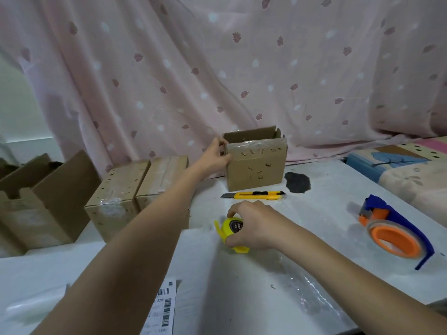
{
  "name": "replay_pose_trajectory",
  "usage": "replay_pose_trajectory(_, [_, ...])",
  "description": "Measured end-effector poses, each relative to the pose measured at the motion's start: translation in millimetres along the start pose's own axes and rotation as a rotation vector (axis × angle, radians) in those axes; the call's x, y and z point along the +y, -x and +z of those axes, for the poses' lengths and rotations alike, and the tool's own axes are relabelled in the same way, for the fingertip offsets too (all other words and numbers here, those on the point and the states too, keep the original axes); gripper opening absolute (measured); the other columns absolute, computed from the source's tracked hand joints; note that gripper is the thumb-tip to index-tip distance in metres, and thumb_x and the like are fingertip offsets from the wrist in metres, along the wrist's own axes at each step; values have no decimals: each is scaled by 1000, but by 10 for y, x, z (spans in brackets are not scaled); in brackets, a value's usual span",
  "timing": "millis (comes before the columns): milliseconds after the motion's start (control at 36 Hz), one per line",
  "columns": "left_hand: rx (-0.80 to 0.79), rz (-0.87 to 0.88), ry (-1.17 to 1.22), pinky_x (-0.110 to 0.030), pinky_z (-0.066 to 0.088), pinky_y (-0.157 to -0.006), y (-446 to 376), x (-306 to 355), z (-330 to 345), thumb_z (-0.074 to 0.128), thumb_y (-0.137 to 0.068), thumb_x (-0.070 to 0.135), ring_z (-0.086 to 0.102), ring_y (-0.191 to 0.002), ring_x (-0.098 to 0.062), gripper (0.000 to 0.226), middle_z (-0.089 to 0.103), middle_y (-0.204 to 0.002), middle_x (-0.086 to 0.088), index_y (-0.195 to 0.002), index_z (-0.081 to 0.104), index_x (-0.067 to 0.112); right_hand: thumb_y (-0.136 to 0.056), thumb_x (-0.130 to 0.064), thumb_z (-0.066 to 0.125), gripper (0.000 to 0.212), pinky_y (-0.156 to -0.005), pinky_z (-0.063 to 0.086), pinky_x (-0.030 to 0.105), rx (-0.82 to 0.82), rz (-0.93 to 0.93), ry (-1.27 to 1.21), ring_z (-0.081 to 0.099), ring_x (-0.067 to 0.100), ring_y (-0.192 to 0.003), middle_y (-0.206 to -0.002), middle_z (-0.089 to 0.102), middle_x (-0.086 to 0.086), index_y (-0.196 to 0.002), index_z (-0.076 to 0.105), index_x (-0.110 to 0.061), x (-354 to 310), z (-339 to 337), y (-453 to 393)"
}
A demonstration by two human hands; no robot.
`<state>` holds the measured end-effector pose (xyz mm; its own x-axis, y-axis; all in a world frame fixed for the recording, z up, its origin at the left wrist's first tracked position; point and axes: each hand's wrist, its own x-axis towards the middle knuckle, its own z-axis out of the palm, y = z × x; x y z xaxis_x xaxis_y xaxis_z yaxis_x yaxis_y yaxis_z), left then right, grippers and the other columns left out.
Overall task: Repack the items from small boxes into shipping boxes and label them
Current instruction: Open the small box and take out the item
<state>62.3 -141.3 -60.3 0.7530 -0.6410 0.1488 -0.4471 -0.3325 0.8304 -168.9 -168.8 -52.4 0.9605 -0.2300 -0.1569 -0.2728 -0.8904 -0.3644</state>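
- The left arm stretches forward, bare, nearly straight, crossing from the lower left toward the middle.
- The left hand point(215, 154) grips the left edge of an open brown cardboard box point(256, 163), fingers curled around its corner and thumb on the near face.
- The right arm comes in from the lower right, forearm low over the white worktop point(314, 213).
- The right hand point(251, 224), palm down, holds a round yellow tape measure point(231, 229), fingers curled over its top and thumb at its near side.
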Motion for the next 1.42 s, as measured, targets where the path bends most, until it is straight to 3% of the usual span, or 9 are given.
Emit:
replay_pose_trajectory(222, [-19, 38, -55, -46, 44, -108, 90, 92, -14, 52, -97, 12, 51, -128, -25, 37, 50, -137, -4, -132, 45, 21, -76, -40, 75, 54, -82, 53, 35, 56, 10, -38, 58, 27, -102, -113, 56, 4, -124, 59, -20, -31, -12, -13])
replay_pose_trajectory(361, [-16, 87, -277, -30, 46, -83, 228, 207, -14, 39, -98, -2, 57, -97, -30, 56, 57, -110, -14, -151, 32, 16, -77, -39, 75, 55, -83, 56, 39, 116, 10, -70, 60, 28, -103, -114, 62, 8, -125, 61, -16, -107, -51, -24])
replay_pose_trajectory(472, [-6, 118, -375, -28, 38, -92, 433, 337, -117, 39, -96, -5, 50, -120, -34, 67, 49, -136, -22, -157, 21, 15, -72, -42, 75, 52, -75, 55, 36, 162, 19, -76, 62, 29, -97, -108, 66, 7, -119, 65, -20, -184, -79, -39])
replay_pose_trajectory(611, [192, 165, -439, -25, 35, -86, 848, 353, -442, 47, -96, 3, 52, -123, -33, 60, 47, -142, -19, -153, 33, 17, -69, -42, 73, 35, -56, 38, 32, 214, -25, -71, 60, 32, -83, -85, 64, 5, -92, 64, -17, -309, -127, -10])
replay_pose_trajectory(722, [404, 162, -454, -31, 38, -95, 1338, 211, -826, 55, -91, 7, 52, -123, -34, 52, 50, -138, -16, -143, 49, 16, -72, -40, 74, 47, -64, 51, 36, 233, -64, -54, 63, 31, -81, -91, 67, 7, -112, 66, -16, -513, -184, 34])
replay_pose_trajectory(1028, [948, -224, -366, -41, 46, -99, 2578, -621, -1895, 68, -88, 22, 51, -119, -31, 54, 51, -131, -15, -138, 48, 17, -66, -41, 74, 34, -56, 41, 29, 245, -255, -81, 61, 28, -78, -80, 64, 3, -85, 64, -16, -1474, -101, -128])
replay_pose_trajectory(1194, [969, -387, -175, -42, 43, -102, 2772, -1006, -2026, 75, -85, 31, 48, -129, -33, 78, 46, -144, -16, -147, 33, 10, -59, -44, 68, 35, -57, 39, 30, 243, -341, -118, 56, 28, -77, -75, 60, -1, -83, 62, -20, -1977, -11, -217])
replay_pose_trajectory(1306, [927, -457, -139, -45, 43, -104, 2737, -1145, -1985, 77, -83, 35, 46, -130, -38, 94, 37, -150, -20, -153, 21, 7, -54, -50, 65, 61, -77, 55, 34, 265, -351, -90, 62, 27, -90, -100, 69, -2, -110, 67, -29, -2195, 50, -283])
replay_pose_trajectory(1417, [903, -513, -124, -50, 39, -109, 2627, -1234, -1950, 79, -81, 36, 34, -139, -42, 110, 20, -156, -23, -157, 5, 8, -61, -44, 70, 55, -84, 57, 40, 257, -351, -94, 63, 29, -97, -107, 70, 1, -111, 69, -23, -2288, 105, -354])
